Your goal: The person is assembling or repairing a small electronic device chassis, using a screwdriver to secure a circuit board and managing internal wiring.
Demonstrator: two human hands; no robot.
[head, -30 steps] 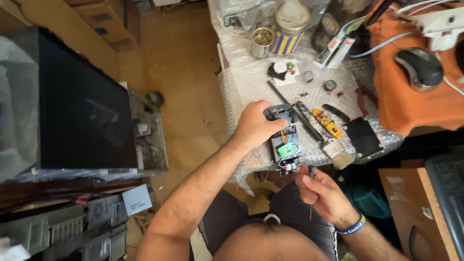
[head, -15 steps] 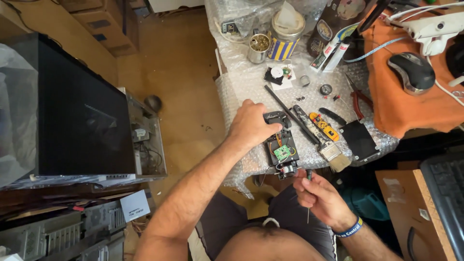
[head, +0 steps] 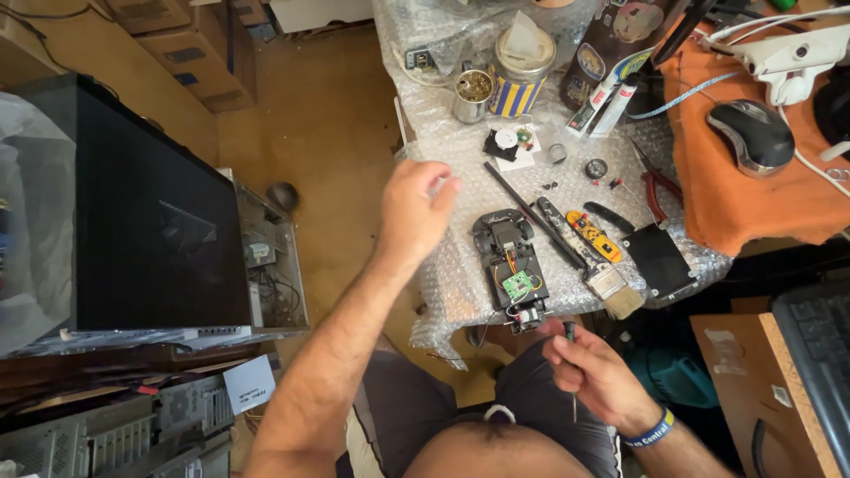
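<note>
Opened black toy-car chassis with green circuit board (head: 511, 270) lies on bubble-wrap sheet (head: 460, 283), free of both hands. My right hand (head: 595, 375), just below chassis, closed round thin screwdriver (head: 571, 354). My left hand (head: 414, 208), left of chassis, loosely curled, empty. Advice: steady chassis with left before seating tip.

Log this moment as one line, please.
left hand: raised over bubble wrap, empty | right hand: gripping screwdriver | toy car chassis: opened, green board exposed, untouched | paintbrush: beside chassis

Dark monitor screen (head: 159, 230) left; striped tin (head: 520, 84) top.
</note>
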